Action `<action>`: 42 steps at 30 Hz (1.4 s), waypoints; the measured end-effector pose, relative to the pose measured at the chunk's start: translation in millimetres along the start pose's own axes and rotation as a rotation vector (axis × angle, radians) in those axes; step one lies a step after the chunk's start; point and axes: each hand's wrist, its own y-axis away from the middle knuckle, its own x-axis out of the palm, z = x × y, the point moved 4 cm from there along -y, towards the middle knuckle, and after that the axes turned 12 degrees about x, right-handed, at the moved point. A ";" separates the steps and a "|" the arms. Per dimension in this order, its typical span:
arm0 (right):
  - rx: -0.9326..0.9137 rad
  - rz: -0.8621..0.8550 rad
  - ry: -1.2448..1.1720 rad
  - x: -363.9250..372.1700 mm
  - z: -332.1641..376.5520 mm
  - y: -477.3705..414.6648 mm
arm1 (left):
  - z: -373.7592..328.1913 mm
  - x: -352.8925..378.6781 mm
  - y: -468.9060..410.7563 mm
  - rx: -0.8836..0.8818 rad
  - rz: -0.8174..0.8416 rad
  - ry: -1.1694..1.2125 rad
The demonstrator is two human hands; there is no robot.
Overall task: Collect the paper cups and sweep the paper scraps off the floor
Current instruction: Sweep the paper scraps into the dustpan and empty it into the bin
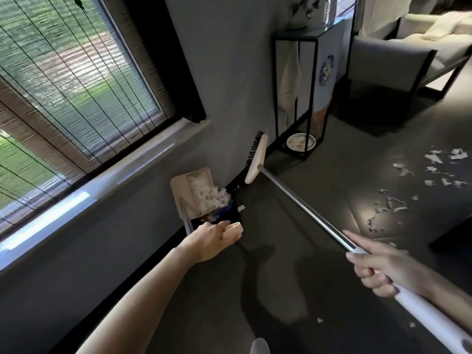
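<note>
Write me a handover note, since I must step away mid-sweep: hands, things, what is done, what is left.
Left hand: holds a cream piece at the dustpan; cup or handle, cannot tell.
Right hand: grips the broom, its head by the wall.
Done: a heap of scraps sits in the dustpan.
Left: loose scraps lie on the floor to the right, with a few nearer. No cup is plainly in view.
</note>
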 end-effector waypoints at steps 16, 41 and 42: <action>0.010 0.077 -0.153 17.5 -5.3 -15.0 | -18.3 32.3 -8.8 0.160 0.116 -0.581; 0.076 0.061 -0.193 -7.2 -32.2 -28.4 | -18.3 32.7 20.0 0.308 0.149 -0.839; 0.080 0.059 -0.190 -6.0 -32.9 -29.8 | -21.1 33.8 20.8 0.306 0.157 -0.847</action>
